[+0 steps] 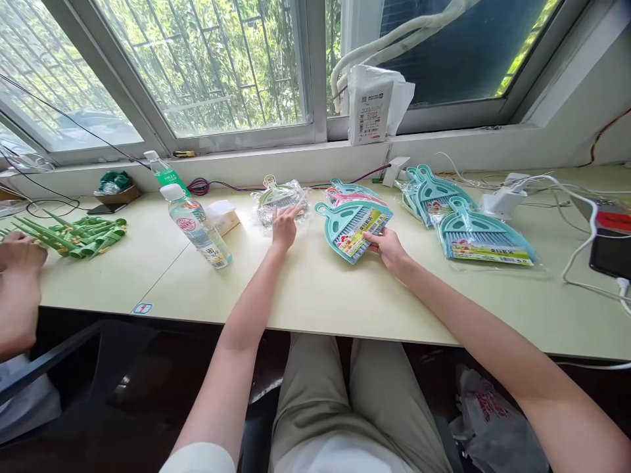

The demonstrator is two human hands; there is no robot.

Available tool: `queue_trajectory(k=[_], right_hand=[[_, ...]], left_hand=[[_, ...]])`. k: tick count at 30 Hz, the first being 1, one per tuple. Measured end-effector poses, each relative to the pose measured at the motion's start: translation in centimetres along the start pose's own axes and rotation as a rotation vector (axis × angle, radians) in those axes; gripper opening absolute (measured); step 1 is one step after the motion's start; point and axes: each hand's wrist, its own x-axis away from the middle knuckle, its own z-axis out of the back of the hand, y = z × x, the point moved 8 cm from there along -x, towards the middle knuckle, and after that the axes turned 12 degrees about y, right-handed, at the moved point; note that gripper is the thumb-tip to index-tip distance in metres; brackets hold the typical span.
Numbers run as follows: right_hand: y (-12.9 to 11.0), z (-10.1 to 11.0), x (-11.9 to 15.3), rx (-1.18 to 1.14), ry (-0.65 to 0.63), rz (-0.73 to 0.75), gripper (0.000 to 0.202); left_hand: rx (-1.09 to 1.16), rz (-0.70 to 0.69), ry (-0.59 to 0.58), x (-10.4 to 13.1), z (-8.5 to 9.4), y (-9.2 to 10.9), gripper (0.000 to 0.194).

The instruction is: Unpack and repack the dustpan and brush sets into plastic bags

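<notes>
My right hand (388, 251) grips the lower right edge of a teal dustpan-and-brush set (340, 230) with a printed card label, tilted above the table. Behind it lie a pink dustpan (348, 197) and another teal dustpan (352, 186), partly hidden. My left hand (284, 228) reaches onto a pile of clear plastic bags (296, 192), its fingers stretched over them; whether they pinch any film is hidden. A light green dustpan (274, 190) shows at that pile. On the right lie teal dustpan sets in clear plastic, one in front (486, 240) and several behind (428, 194).
Left of my hands stand two bottles (200, 226) and a tissue pack (223, 217). Another person's hand (22, 256) is beside green plastic pieces (79, 233) at far left. White cables (589, 236), a charger (503, 202) and a black phone (611, 253) lie at right.
</notes>
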Motion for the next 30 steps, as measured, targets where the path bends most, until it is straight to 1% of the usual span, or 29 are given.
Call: queue_trajectory(k=[3, 5, 8, 11, 14, 16, 19, 22, 24, 25, 28, 30], right_hand=[[-0.3, 0.0, -0.1, -0.010, -0.016, -0.003, 0.022], [-0.9, -0.2, 0.1, -0.014, -0.047, 0.033, 0.022], [-1.5, -0.5, 0.4, 0.019, -0.067, 0.063, 0.024], [-1.1, -0.4, 0.7, 0.080, -0.047, 0.025, 0.022], [-0.5, 0.1, 0.6, 0.124, -0.002, -0.024, 0.018], [-0.5, 0.3, 0.4, 0.127, 0.018, -0.026, 0.017], [-0.7, 0.2, 0.2, 0.097, 0.000, -0.020, 0.018], [-0.3, -0.8, 0.6, 0.097, -0.093, -0.046, 0.022], [0.1, -1.6, 1.1, 0.106, -0.155, -0.052, 0.026], [0.2, -1.8, 1.2, 0.102, -0.162, -0.048, 0.026], [0.4, -1.5, 1.1, 0.042, -0.092, -0.028, 0.022], [0.2, -1.0, 0.8, -0.020, -0.037, -0.004, 0.021]], left_hand=[[0.114, 0.034, 0.099, -0.6, 1.4, 1.2, 0.049], [0.178, 0.053, 0.120, -0.7, 1.5, 1.8, 0.048], [0.196, 0.079, 0.070, -0.2, 0.2, 2.1, 0.050], [0.230, 0.111, -0.004, 0.6, -1.2, 1.8, 0.052], [0.300, 0.167, 0.009, 0.8, -1.4, 1.4, 0.053], [0.325, 0.163, 0.015, 0.7, -1.2, 1.6, 0.053], [0.381, 0.116, -0.053, 0.8, -1.7, 2.7, 0.052], [0.420, 0.064, -0.151, 1.4, -2.9, 4.2, 0.050], [0.426, 0.041, -0.190, 2.0, -3.5, 5.2, 0.050], [0.428, 0.035, -0.200, 2.3, -3.7, 5.7, 0.050], [0.421, 0.027, -0.187, 3.2, -3.7, 7.3, 0.048], [0.400, 0.044, -0.120, 3.5, -3.3, 7.8, 0.049]])
